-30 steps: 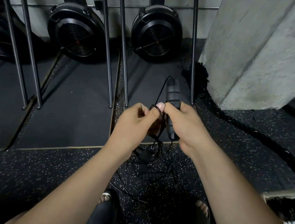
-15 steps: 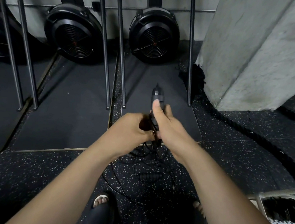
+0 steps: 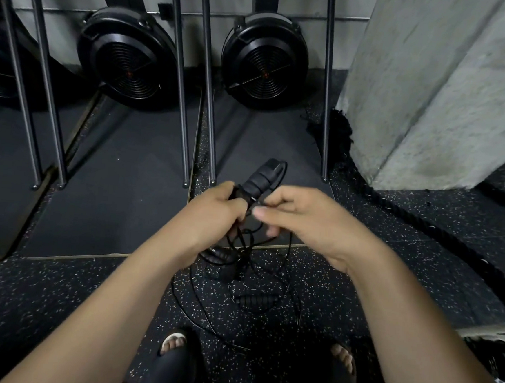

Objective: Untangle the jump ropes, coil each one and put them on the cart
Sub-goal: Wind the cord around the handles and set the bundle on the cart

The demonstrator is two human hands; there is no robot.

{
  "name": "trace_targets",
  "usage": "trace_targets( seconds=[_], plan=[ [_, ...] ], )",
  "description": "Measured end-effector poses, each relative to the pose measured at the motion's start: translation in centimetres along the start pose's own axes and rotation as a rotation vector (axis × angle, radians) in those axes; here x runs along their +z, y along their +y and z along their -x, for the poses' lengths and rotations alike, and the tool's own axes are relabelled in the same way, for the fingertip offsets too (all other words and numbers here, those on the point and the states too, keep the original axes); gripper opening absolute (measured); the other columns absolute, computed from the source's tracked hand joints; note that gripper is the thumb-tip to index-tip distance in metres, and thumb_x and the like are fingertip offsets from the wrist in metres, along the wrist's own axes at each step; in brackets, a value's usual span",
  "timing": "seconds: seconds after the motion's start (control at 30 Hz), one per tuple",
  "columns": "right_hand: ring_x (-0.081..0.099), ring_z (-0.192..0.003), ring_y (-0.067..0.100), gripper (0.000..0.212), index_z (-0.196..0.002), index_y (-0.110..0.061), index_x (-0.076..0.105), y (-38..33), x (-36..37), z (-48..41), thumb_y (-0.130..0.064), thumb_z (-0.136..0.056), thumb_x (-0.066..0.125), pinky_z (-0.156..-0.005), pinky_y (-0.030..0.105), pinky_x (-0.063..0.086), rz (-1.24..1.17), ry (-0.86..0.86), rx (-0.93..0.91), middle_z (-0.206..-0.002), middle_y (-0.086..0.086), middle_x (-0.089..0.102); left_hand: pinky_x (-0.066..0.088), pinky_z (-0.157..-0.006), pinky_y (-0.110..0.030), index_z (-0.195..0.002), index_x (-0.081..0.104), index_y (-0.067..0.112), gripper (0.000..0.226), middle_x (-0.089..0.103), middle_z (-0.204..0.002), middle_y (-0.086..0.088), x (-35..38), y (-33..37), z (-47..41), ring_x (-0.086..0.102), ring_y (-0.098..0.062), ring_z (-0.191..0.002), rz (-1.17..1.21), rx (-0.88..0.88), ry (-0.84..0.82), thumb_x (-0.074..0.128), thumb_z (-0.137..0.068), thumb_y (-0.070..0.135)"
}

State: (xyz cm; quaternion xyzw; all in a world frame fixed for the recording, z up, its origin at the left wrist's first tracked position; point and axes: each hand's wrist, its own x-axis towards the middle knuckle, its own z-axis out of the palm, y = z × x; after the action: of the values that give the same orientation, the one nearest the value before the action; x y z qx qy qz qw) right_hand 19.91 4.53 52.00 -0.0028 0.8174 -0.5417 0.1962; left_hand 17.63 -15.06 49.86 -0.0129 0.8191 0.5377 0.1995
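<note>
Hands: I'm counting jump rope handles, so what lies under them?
Tangled cord and one ribbed handle lie on the floor; another handle is half covered by the left hand. More cannot be seen.

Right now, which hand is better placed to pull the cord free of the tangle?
The right hand, probably. It pinches the cord beside the handle, while the left hand grips that handle and cannot let go without dropping it.
</note>
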Motion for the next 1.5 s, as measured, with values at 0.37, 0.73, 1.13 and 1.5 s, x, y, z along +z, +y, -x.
trace_targets(
  seconds=[0.37,0.73,1.13,1.5],
  plan=[
    [0.069,-0.064,0.014,0.02,-0.101,-0.008,0.07,4.6,-3.8,-2.6,-0.024,-0.109,0.062,-0.08,0.041,0.059,-0.097,0.506,0.037,-0.07,0.001,0.068,0.047,-0.085,-0.026,-0.111,0.071,0.013,0.04,0.057,-0.068,-0.004,-1.5,0.4,1.0,0.063,-0.015,-0.073,0.091,0.212,-0.103,0.075,-0.091,0.048],
    [0.064,-0.113,0.009,0.087,-0.157,-0.046,0.039,5.0,-0.8,-3.9,-0.04,-0.085,0.087,-0.097,0.033,0.053,0.26,0.245,0.001,-0.125,-0.007,0.06,0.041,-0.077,-0.035,-0.088,0.058,0.018,0.006,0.051,-0.076,-0.005,-1.1,0.7,0.8,0.046,-0.021,-0.073,0.249,0.351,-0.034,0.062,-0.092,0.015],
    [0.056,-0.061,0.014,0.022,-0.089,-0.024,0.072,3.1,0.7,-4.0,-0.035,-0.106,0.063,-0.052,0.021,0.036,0.238,0.421,-0.109,-0.067,-0.005,0.062,0.039,-0.066,-0.026,-0.086,0.06,0.014,0.013,0.048,-0.066,-0.002,-1.0,0.8,1.0,0.04,-0.017,-0.063,0.3,0.345,-0.111,0.059,-0.082,0.001],
    [0.047,-0.057,0.017,0.027,-0.09,-0.01,0.069,-1.4,0.5,-1.1,-0.027,-0.11,0.062,-0.052,0.029,0.04,-0.524,0.327,-0.323,-0.06,-0.001,0.051,0.052,-0.083,-0.033,-0.1,0.079,0.014,0.029,0.071,-0.076,0.005,1.3,-0.8,-0.2,0.065,-0.014,-0.074,0.209,0.118,-0.075,0.095,-0.078,0.023]
  ],
)
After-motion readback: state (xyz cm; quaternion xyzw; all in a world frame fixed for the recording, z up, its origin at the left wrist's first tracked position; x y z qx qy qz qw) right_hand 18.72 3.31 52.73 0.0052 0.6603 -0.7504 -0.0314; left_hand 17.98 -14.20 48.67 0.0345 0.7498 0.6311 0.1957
